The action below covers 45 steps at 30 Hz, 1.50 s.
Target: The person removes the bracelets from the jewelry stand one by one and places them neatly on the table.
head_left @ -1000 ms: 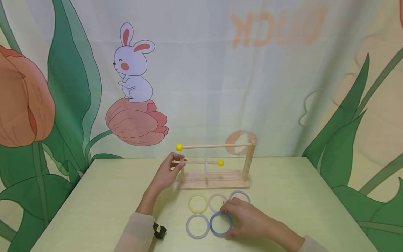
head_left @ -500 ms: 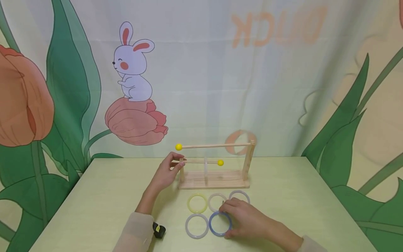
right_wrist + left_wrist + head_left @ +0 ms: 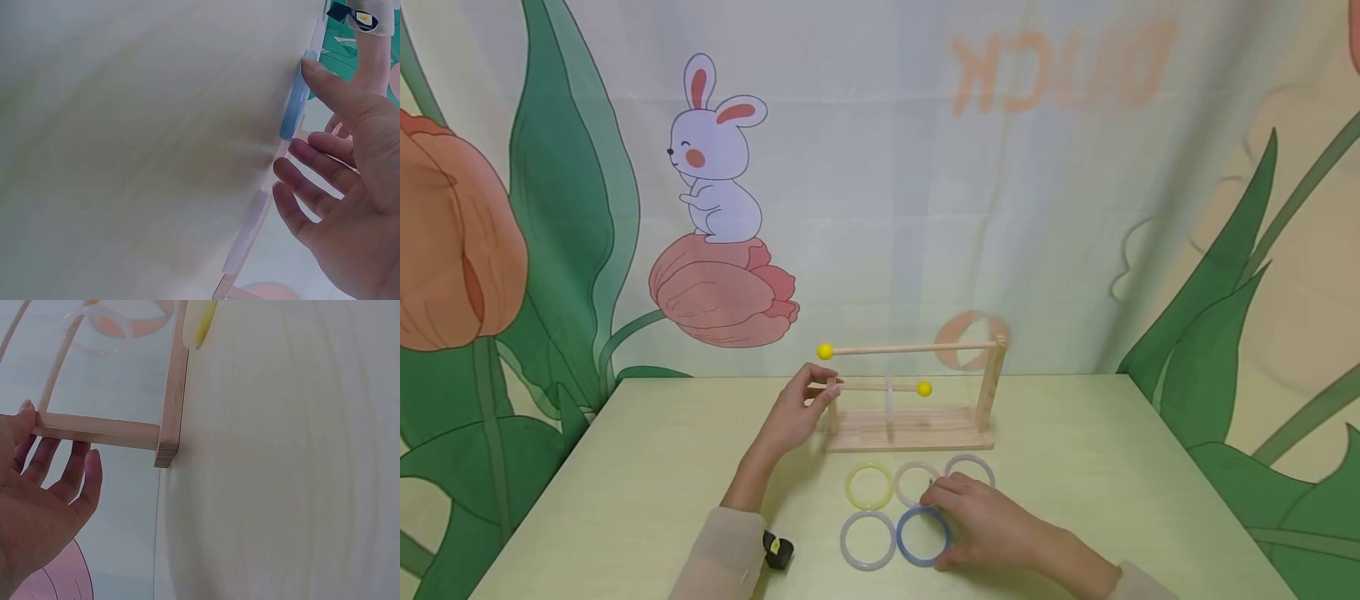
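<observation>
A wooden ring stand [image 3: 910, 439] has a short left post, a tall right post and two rods tipped with yellow balls. My left hand [image 3: 795, 412] holds the top of the short post, thumb on the near side; the left wrist view shows its fingers behind the post [image 3: 100, 428]. One clear ring [image 3: 890, 408] hangs on the lower rod. On the table, my right hand [image 3: 988, 517] spans the blue ring [image 3: 901, 546], thumb at its near edge and fingers at its far edge. In the right wrist view the thumb touches the blue ring [image 3: 295, 103].
A yellow ring [image 3: 847, 492], a pale lilac ring [image 3: 844, 554], a clear ring [image 3: 898, 492] and another lilac ring [image 3: 967, 457] lie around the blue one. A black strap device [image 3: 778, 552] sits at the left sleeve. A printed curtain [image 3: 880, 208] hangs behind the table [image 3: 662, 467].
</observation>
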Each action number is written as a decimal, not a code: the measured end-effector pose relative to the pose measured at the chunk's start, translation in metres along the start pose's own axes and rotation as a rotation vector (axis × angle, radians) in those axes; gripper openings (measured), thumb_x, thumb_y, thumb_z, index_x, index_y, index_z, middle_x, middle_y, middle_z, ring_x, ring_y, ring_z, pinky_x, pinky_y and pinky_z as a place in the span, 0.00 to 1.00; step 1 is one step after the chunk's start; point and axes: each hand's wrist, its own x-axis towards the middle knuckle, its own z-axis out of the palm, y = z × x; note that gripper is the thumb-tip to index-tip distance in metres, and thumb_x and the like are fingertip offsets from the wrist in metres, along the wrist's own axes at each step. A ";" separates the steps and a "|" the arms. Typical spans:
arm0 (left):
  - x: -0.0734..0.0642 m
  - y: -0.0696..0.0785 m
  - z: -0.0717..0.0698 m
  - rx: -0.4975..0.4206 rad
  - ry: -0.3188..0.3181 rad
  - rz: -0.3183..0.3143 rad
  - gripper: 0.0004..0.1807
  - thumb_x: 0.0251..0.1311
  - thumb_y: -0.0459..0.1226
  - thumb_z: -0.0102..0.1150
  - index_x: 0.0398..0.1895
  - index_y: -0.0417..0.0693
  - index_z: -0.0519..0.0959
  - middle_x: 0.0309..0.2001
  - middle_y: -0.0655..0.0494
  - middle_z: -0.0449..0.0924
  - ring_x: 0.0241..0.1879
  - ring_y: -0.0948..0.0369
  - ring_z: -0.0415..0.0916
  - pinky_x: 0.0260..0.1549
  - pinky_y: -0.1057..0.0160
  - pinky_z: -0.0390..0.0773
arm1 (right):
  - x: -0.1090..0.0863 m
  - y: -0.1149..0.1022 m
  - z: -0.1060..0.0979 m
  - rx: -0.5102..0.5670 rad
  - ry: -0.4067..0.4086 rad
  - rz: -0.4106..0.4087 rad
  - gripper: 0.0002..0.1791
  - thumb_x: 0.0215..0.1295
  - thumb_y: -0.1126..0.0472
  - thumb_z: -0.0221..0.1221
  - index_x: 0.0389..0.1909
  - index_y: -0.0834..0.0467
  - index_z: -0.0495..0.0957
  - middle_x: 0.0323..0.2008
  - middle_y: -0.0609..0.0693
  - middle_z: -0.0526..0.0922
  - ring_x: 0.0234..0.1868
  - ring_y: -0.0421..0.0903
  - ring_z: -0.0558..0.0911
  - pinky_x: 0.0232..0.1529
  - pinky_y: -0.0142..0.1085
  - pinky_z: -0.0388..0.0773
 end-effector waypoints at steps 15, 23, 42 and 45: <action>-0.013 0.038 -0.004 -0.007 0.000 0.014 0.13 0.78 0.30 0.57 0.60 0.34 0.74 0.56 0.38 0.81 0.57 0.34 0.80 0.57 0.37 0.79 | 0.002 -0.004 -0.003 -0.028 -0.005 -0.013 0.35 0.54 0.42 0.80 0.59 0.51 0.80 0.54 0.40 0.81 0.54 0.38 0.76 0.59 0.42 0.80; -0.011 0.033 -0.005 -0.025 -0.007 0.009 0.14 0.78 0.31 0.58 0.60 0.33 0.74 0.58 0.36 0.81 0.58 0.34 0.80 0.57 0.36 0.78 | 0.011 -0.004 -0.012 -0.031 0.010 0.019 0.35 0.59 0.41 0.77 0.61 0.54 0.79 0.56 0.41 0.81 0.58 0.42 0.77 0.61 0.45 0.79; -0.007 0.020 -0.004 -0.020 -0.014 0.001 0.15 0.78 0.32 0.57 0.61 0.33 0.73 0.59 0.35 0.81 0.57 0.35 0.80 0.59 0.36 0.78 | 0.060 0.005 -0.041 0.225 0.298 0.087 0.31 0.64 0.45 0.75 0.64 0.54 0.79 0.60 0.46 0.82 0.60 0.48 0.79 0.59 0.49 0.81; -0.002 0.005 -0.001 -0.021 -0.010 0.005 0.16 0.78 0.34 0.58 0.62 0.35 0.73 0.60 0.37 0.81 0.58 0.35 0.80 0.60 0.36 0.77 | 0.071 0.006 -0.046 0.191 0.371 0.075 0.31 0.62 0.49 0.77 0.63 0.56 0.79 0.59 0.49 0.82 0.59 0.50 0.80 0.57 0.49 0.82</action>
